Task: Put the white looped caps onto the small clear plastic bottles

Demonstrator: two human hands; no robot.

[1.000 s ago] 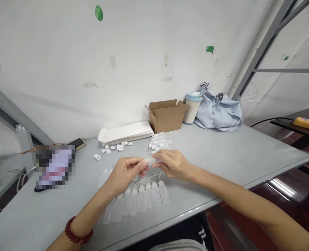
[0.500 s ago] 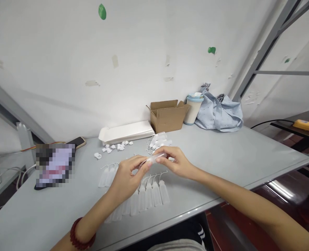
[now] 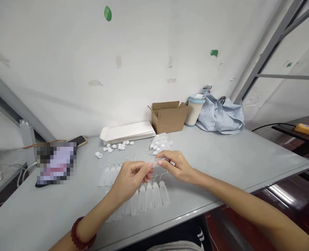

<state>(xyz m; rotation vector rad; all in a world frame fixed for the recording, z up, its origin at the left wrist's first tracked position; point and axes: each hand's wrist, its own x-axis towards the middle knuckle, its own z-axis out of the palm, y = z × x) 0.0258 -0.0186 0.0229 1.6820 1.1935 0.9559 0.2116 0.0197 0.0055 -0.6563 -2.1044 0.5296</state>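
Between both hands is a small translucent bottle (image 3: 157, 161), held above the grey table. My left hand (image 3: 137, 174) pinches its left end, where a thin cord shows near the fingertips. The right end is gripped between the thumb and fingers of my right hand (image 3: 176, 165). Below the hands lies a row of similar bottles (image 3: 149, 196) with thin cords at their tops, partly covered by my left forearm. More of them (image 3: 110, 176) lie left of my left hand. A pile of corded bottles (image 3: 159, 142) rests just behind my right hand.
Small white pieces (image 3: 121, 146) lie before a flat white stack (image 3: 129, 131). An open cardboard box (image 3: 170, 120), a lidded cup (image 3: 195, 111) and a light blue bag (image 3: 222, 116) stand along the wall. A phone (image 3: 80, 141) and a blurred item (image 3: 57, 162) are at left.
Both hands have moved slightly down with the bottle between them. The fingers of my left hand have closed further round its end, and the camera view has shifted a little.
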